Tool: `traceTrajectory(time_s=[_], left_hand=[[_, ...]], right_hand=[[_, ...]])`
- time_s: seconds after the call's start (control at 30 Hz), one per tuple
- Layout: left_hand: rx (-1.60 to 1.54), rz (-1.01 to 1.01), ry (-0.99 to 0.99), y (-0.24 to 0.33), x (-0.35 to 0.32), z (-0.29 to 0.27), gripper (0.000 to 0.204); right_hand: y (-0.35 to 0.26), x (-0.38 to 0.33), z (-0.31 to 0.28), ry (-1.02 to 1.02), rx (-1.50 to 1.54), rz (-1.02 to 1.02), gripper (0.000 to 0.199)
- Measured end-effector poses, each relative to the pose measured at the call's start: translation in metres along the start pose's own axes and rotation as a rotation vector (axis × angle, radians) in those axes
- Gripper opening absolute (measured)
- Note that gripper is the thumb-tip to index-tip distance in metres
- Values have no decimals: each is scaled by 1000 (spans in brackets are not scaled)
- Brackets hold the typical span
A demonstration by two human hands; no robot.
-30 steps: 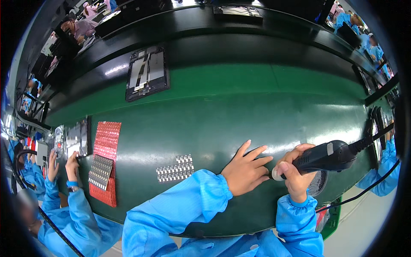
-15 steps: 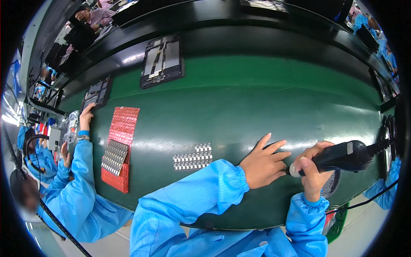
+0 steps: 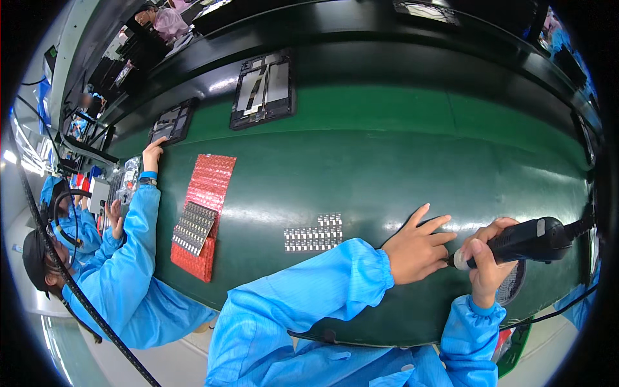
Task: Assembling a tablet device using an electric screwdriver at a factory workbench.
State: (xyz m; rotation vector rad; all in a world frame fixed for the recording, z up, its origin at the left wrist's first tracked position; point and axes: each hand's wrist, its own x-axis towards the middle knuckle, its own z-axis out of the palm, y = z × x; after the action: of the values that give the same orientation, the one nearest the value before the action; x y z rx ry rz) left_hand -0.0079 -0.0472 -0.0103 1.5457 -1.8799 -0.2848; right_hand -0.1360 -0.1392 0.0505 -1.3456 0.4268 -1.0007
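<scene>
Right hand (image 3: 485, 271) wrapped tight round black handheld electric screwdriver (image 3: 519, 240), tip pointing left toward left hand (image 3: 416, 248). Left hand spread, fingers flat on green conveyor belt (image 3: 400, 161). Farther left, sheet of small silver metal parts (image 3: 314, 235).

Green belt (image 3: 387, 161), red sheet (image 3: 205, 206), small metal parts (image 3: 314, 235), dark trays (image 3: 263, 90)

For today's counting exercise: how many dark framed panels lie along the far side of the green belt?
2: a large one at top centre, a smaller one to its left under a co-worker's hand. Others may be hidden.
</scene>
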Motion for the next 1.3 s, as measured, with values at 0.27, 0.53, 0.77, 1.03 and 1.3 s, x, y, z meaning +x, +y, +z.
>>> traceTrajectory(time_s=[0.27, 0.53, 0.77, 1.03, 1.3], left_hand=[[14, 0, -7, 4, 1, 1, 18], [18, -11, -26, 4, 1, -1, 16], [23, 1, -8, 6, 3, -1, 15], [38, 4, 0, 3, 3, 5, 11], [78, 21, 52, 0, -1, 5, 12]], right_hand=[[-1, -2, -3, 8, -18, -6, 50], [-2, -1, -1, 16, -1, 0, 50], [2, -1, -7, -41, 26, -33, 54], [19, 4, -8, 8, -220, -29, 62], [29, 12, 0, 144, -366, -46, 61]])
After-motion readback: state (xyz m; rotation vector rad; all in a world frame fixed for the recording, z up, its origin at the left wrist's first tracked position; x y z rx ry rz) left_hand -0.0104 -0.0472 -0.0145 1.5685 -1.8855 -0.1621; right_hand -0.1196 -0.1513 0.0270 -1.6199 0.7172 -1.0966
